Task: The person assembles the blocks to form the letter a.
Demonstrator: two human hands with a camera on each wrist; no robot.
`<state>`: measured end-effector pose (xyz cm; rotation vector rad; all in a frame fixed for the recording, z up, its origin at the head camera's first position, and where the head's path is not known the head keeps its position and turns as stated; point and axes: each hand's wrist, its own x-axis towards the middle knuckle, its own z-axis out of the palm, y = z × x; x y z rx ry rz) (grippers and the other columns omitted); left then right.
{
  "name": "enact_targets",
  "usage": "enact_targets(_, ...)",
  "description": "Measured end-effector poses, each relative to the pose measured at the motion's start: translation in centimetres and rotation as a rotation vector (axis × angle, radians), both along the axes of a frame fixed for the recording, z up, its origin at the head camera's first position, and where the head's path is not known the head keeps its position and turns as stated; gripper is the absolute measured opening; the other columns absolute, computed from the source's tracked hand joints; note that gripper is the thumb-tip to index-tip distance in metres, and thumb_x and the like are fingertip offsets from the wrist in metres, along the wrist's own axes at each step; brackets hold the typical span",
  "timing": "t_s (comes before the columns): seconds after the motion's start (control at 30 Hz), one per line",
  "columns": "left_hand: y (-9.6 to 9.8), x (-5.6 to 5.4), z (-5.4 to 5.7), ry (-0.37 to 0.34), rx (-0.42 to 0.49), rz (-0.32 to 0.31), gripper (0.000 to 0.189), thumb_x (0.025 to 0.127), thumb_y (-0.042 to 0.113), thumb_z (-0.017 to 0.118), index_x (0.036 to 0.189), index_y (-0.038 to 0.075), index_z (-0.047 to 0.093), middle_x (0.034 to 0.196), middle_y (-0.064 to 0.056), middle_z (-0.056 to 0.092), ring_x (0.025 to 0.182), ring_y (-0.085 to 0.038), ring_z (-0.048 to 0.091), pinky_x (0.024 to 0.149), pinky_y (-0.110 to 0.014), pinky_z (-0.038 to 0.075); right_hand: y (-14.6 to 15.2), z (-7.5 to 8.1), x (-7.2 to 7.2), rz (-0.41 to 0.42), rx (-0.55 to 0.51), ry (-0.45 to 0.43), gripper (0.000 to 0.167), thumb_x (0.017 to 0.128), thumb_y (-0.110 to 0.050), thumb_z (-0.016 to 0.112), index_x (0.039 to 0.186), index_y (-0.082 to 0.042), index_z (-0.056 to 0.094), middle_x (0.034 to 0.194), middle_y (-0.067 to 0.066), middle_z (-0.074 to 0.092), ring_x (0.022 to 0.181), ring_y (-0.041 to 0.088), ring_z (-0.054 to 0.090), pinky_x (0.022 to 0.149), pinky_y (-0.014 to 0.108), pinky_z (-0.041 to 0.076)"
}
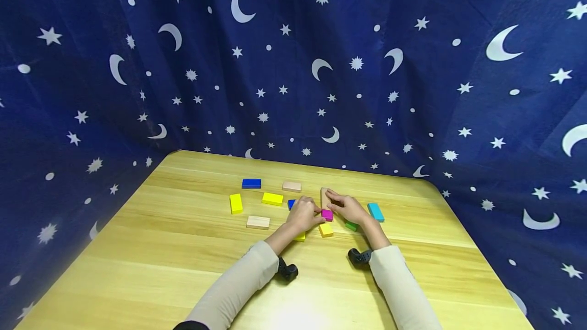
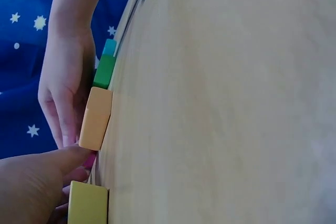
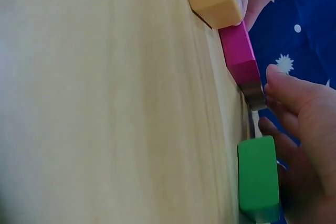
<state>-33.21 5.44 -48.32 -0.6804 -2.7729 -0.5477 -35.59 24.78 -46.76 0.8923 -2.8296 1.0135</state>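
Near the table's middle, my left hand (image 1: 303, 215) pinches the left end of a magenta block (image 1: 327, 215) between thumb and finger. My right hand (image 1: 346, 208) reaches in from the other side, its extended fingers touching a plain wooden block (image 1: 324, 198) just behind the magenta one. In the right wrist view the right thumb (image 3: 283, 80) lies close to the magenta block's right end. An orange-yellow block (image 1: 326, 230) lies just in front. Under the right hand sits a green block (image 1: 351, 226). My left hand and wrist partly cover a blue block (image 1: 291, 203) and a yellow block (image 1: 300, 237).
Left of the hands lie yellow blocks (image 1: 236, 203), a dark blue block (image 1: 251, 184) and wooden blocks (image 1: 258, 222). A light blue block (image 1: 376, 212) is at the right. Behind the wooden table (image 1: 151, 248) hangs a dark blue curtain (image 1: 284, 65) with moons and stars.
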Motion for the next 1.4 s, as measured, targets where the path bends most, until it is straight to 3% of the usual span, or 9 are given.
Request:
enact_targets(0.27, -0.8, 0.6, 0.0, 0.07, 0.054, -0.039, 0.037, 0.079, 0.045, 0.07, 0.101, 0.016, 0.074, 0.097, 0.002, 0.066, 0.098, -0.016, 0.055, 0.09, -0.03, 0.041, 0.6, 0.0, 1.1, -0.018, -0.036, -0.037, 0.049, 0.091, -0.024, 0.059, 0.135, -0.006, 0.047, 0.141, 0.012, 0.038, 0.127, 0.031, 0.037, 0.1, 0.049, 0.034)
enact_targets(0.53, -1.3, 2.8, 0.5, 0.133, 0.065, -0.116, 0.045, 0.076, 0.055, 0.067, 0.1, 0.018, 0.074, 0.094, 0.002, 0.066, 0.092, -0.015, 0.054, 0.084, -0.03, 0.042, 1.1, 0.0, 1.3, -0.032, -0.044, -0.031, 0.05, 0.087, -0.032, 0.063, 0.132, -0.011, 0.053, 0.139, 0.008, 0.043, 0.124, 0.032, 0.041, 0.098, 0.053, 0.035)
enact_targets(0.67, -1.1, 3.6, 0.2, 0.144, 0.056, -0.122, 0.048, 0.071, 0.058, 0.07, 0.098, 0.018, 0.075, 0.09, 0.003, 0.066, 0.086, -0.014, 0.053, 0.079, -0.026, 0.043, 1.2, -0.3, 1.2, -0.044, -0.035, -0.043, 0.048, 0.087, -0.034, 0.063, 0.13, -0.014, 0.055, 0.138, 0.007, 0.044, 0.125, 0.031, 0.041, 0.098, 0.051, 0.035)
enact_targets(0.83, -1.1, 3.6, -0.6, 0.165, 0.029, -0.13, 0.045, 0.071, 0.054, 0.072, 0.095, 0.016, 0.075, 0.088, 0.004, 0.067, 0.083, -0.012, 0.053, 0.08, -0.024, 0.042, 1.1, -0.5, 1.2, -0.059, -0.018, -0.048, 0.047, 0.086, -0.036, 0.063, 0.128, -0.016, 0.057, 0.137, 0.007, 0.046, 0.126, 0.03, 0.04, 0.099, 0.051, 0.033)
enact_targets(1.03, -2.3, 3.5, -0.9, 0.168, 0.015, -0.102, 0.039, 0.071, 0.049, 0.074, 0.09, 0.015, 0.076, 0.084, 0.005, 0.066, 0.082, -0.012, 0.053, 0.077, -0.024, 0.043, 1.0, -0.7, 1.2, -0.06, -0.006, -0.045, 0.048, 0.086, -0.038, 0.063, 0.129, -0.016, 0.057, 0.136, 0.007, 0.046, 0.126, 0.03, 0.04, 0.099, 0.05, 0.034)
enact_targets(1.4, -6.9, 3.2, -0.6, 0.129, 0.031, 0.016, 0.037, 0.072, 0.047, 0.074, 0.088, 0.014, 0.075, 0.084, 0.002, 0.064, 0.087, -0.02, 0.054, 0.083, -0.035, 0.044, 1.1, -0.2, 1.4, -0.055, -0.014, -0.074, 0.045, 0.087, -0.034, 0.064, 0.128, -0.016, 0.057, 0.137, 0.006, 0.045, 0.127, 0.028, 0.039, 0.099, 0.048, 0.035)
